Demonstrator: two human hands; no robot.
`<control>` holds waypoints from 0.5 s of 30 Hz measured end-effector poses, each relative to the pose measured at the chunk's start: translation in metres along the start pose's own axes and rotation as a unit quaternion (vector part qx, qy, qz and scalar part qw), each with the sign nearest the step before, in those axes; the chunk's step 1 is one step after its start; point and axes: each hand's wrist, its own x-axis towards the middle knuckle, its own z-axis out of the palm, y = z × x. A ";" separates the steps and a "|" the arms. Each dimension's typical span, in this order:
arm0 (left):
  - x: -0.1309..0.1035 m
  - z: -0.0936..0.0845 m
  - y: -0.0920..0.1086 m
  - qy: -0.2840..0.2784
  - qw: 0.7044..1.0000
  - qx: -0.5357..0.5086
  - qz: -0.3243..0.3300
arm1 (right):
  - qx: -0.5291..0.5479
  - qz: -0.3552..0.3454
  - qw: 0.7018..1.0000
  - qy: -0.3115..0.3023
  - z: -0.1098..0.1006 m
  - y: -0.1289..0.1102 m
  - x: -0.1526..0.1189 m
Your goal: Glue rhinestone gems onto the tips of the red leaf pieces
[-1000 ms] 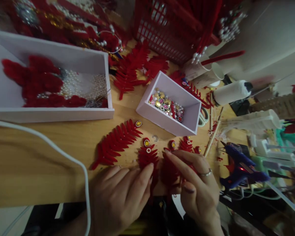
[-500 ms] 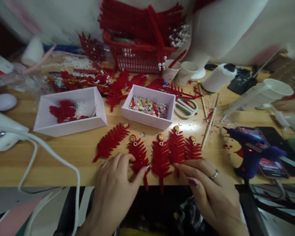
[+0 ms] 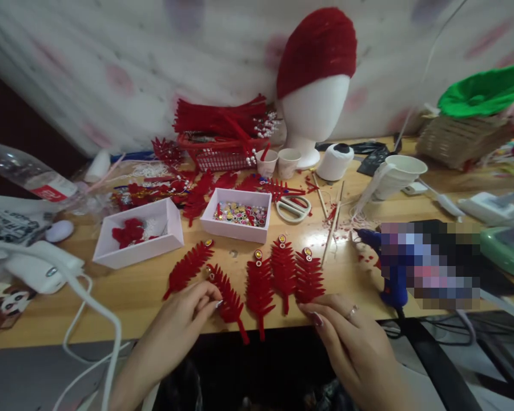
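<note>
Several red velvety leaf-shaped pieces, most with a yellow gem at the tip, lie fanned along the desk's front edge. My left hand point(image 3: 188, 319) has its thumb and forefinger pinched at the left edge of the second red leaf point(image 3: 228, 299), which slants with its stem toward the desk edge. My right hand point(image 3: 351, 337) has closed fingers at the lower end of the rightmost red leaf point(image 3: 309, 277), hiding its stem. Between them lie a middle leaf point(image 3: 259, 291) and another leaf point(image 3: 283, 268), untouched. The far-left leaf point(image 3: 186, 267) tilts outward.
Behind the leaves stand a white box of gems point(image 3: 235, 231) and a white box with red pieces point(image 3: 139, 254). Scissors point(image 3: 293, 210), a blue glue gun point(image 3: 394, 274), thread spool point(image 3: 334, 162), paper cups point(image 3: 289, 164), a red basket point(image 3: 223, 157) and a foam head point(image 3: 314, 111) surround them. A white cable point(image 3: 111, 311) hangs left.
The view has tilted up, showing the foam head. My left hand has moved from the second leaf's lower part toward its gem end, and that leaf slants more. The rightmost leaf now shows more fully.
</note>
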 end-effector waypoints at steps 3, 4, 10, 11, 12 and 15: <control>-0.001 -0.004 0.003 0.016 0.999 -0.024 0.022 | 0.002 0.010 1.000 0.000 0.000 0.006 -0.002; -0.001 -0.006 0.007 0.027 0.999 -0.024 0.033 | 0.001 0.014 1.000 0.002 -0.001 0.008 -0.004; 0.015 -0.007 0.058 0.083 0.969 0.046 0.226 | 0.005 0.042 0.999 0.021 -0.005 0.017 -0.014; 0.022 -0.005 0.067 0.095 0.958 0.066 0.263 | 0.006 0.047 0.999 0.019 -0.006 0.017 -0.015; 0.030 -0.003 0.076 0.101 0.946 0.089 0.293 | 0.008 0.052 0.998 0.017 -0.008 0.018 -0.017; 0.062 0.005 0.098 0.106 0.915 0.161 0.353 | 0.003 0.064 0.998 0.012 -0.012 0.019 -0.018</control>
